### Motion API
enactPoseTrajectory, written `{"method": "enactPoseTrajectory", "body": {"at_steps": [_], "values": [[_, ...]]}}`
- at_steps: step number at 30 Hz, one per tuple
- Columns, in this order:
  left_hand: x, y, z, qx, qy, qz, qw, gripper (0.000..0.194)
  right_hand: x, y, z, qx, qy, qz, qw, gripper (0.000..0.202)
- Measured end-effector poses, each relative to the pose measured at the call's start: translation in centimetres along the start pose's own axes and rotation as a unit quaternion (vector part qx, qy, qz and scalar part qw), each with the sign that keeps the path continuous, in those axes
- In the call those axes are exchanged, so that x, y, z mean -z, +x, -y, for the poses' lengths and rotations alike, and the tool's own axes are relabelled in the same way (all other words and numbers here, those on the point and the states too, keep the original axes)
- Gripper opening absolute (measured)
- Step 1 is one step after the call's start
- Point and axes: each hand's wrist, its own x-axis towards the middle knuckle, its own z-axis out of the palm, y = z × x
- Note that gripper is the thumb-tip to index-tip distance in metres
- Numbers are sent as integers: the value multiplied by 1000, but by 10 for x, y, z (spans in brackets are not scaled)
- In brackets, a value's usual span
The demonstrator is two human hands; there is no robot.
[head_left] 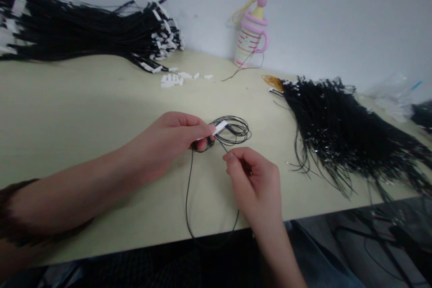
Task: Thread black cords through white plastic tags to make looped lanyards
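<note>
A thin black cable (241,131) is wound in loose loops over the table's middle. My left hand (182,130) is closed on the coil, thumb against a white connector (221,127) lying across it. To the right, my right hand (254,180) pinches a single strand of the same cable between thumb and fingertip. From the coil one length of cable hangs in a wide loop past the table's front edge and back up toward my right hand. The part of the coil under my left fingers is hidden.
A large bundle of black cables with white ends (94,31) lies at the back left. Small white pieces (171,80) are scattered beside it. A pink-handled cup-shaped item (249,38) stands against the wall. Another black cable bundle (337,126) covers the right side, near a plastic bag (393,96).
</note>
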Motion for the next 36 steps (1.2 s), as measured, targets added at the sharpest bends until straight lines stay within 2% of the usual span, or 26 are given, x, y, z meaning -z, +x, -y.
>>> {"method": "enactPoseTrajectory", "body": {"at_steps": [10,17,24,36], "values": [[0,-1,0,-3,15,-3,1000,34,1,1,2,2,-7,37,999,19],[-1,-1,0,-14,21,-1,1000,33,1,1,2,8,1,31,999,19],[-1,1,3,-16,61,-25,998,33,0,1,1,13,5,21,1000,19],[-9,-4,8,-82,157,-62,982,35,0,1,1,36,24,-4,999,16]]}}
